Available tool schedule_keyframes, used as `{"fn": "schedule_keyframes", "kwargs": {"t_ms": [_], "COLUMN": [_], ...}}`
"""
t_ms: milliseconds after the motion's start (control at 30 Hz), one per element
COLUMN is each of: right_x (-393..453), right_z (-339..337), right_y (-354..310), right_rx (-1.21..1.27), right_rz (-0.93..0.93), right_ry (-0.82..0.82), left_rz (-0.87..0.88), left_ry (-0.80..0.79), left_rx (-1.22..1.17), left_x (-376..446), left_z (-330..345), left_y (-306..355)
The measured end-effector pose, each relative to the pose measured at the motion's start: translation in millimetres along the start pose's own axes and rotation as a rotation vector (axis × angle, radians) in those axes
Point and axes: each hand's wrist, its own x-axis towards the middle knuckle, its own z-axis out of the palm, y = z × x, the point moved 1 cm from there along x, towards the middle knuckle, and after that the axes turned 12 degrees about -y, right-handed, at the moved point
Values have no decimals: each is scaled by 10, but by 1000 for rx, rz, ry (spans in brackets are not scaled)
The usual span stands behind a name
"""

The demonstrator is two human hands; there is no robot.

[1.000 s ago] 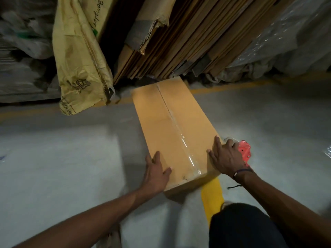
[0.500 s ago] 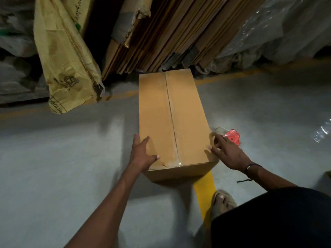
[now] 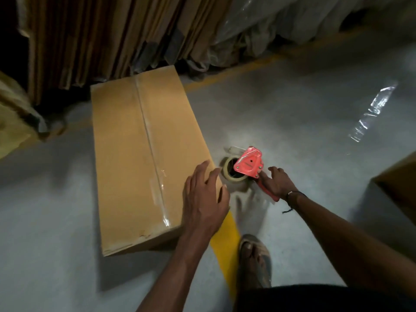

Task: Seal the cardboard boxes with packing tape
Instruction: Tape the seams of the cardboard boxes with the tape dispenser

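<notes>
Tape already runs along the box (image 3: 144, 163) seam; left hand (image 3: 202, 199) rests spread on its corner to steady it; right hand (image 3: 276, 183) clamps the dispenser (image 3: 248, 164) handle, ready for the next strip.

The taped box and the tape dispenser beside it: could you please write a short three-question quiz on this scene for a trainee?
1. True or false: clear tape already runs along the centre seam of the cardboard box.
2. Which hand is on the handle of the red tape dispenser? A) left hand B) right hand C) neither
3. Fill in: the dispenser stands on the ____, beside the box.

Key: 1 true; 2 B; 3 floor.
</notes>
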Motion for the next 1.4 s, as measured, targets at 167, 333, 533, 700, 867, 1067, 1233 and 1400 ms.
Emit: {"fn": "schedule_keyframes", "kwargs": {"t_ms": [167,333,533,700,867,1067,1233,1400], "right_x": [371,336,150,-447,-1214,-2396,-3311,-3900], "right_z": [255,436,150,-450,-1134,-1600,-1322,-862], "right_y": [115,45,-79,-392,-886,-1544,-1759,-1802], "right_rx": [19,23,-97,-67,-10,54,164,67], "right_rz": [89,155,142,41,-68,-358,-540,-616], "right_ry": [-109,14,54,64,154,117,12,-61], "left_rz": [-13,-3,-17,-33,-4,-285,-355,-463], "left_ry": [19,53,39,-83,-298,-166,-188,-191], "left_rx": [26,-4,52,55,-157,-601,-1187,-1598], "left_x": [16,20,35,34,-41,-415,-1174,-2037], "left_z": [87,122,131,11,-404,-1563,-2167,-2224], "left_y": [-25,-13,-14,26,-37,382,747,689]}}
